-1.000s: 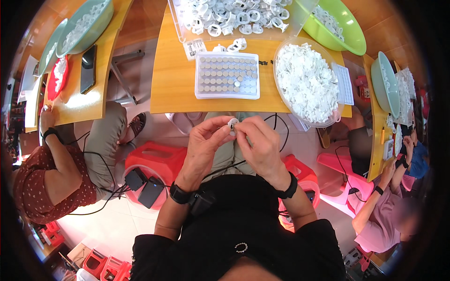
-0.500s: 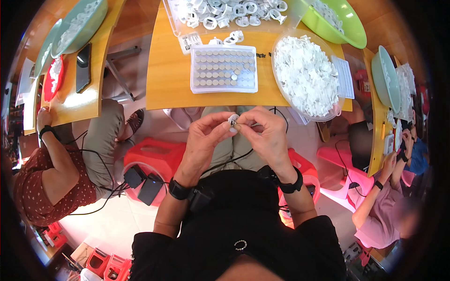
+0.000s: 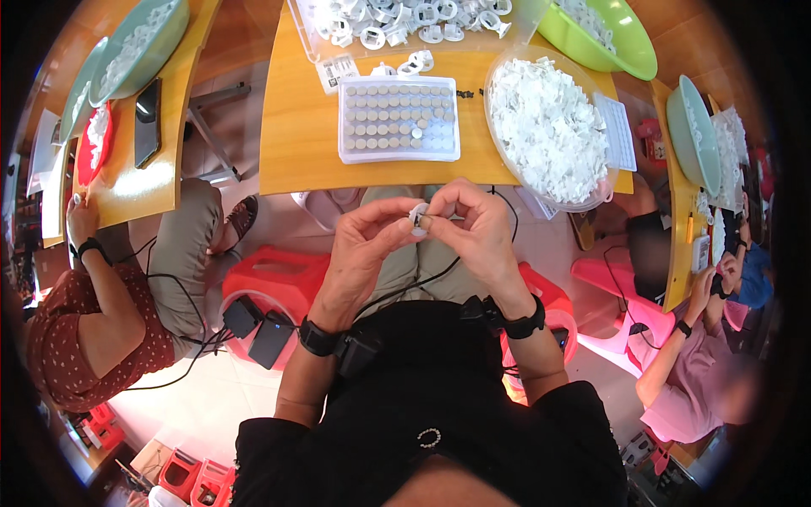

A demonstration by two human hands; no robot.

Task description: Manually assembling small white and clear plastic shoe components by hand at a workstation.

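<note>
Wooden tabletop [image 3: 304,144] spreads ahead of me, a clear tray of grey discs [image 3: 399,118] at its centre and a bowl of white plastic parts [image 3: 549,127] to the right, both within reach. Below it, over my lap, my left hand [image 3: 359,253] and right hand [image 3: 477,232] meet, fingers pinched together on a small white ring piece [image 3: 418,217] to steady it.

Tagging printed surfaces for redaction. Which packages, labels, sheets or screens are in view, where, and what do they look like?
Phone: left table, lying flat, dark rectangle, screen off.
Label card: middle table, left of the clear tray's top corner, small white rectangle with dark print.
Printed sheet: middle table's right edge, beside the clear bowl, white rectangle with rows of fine print.
Papers: far left table edge, white sheets.
</note>
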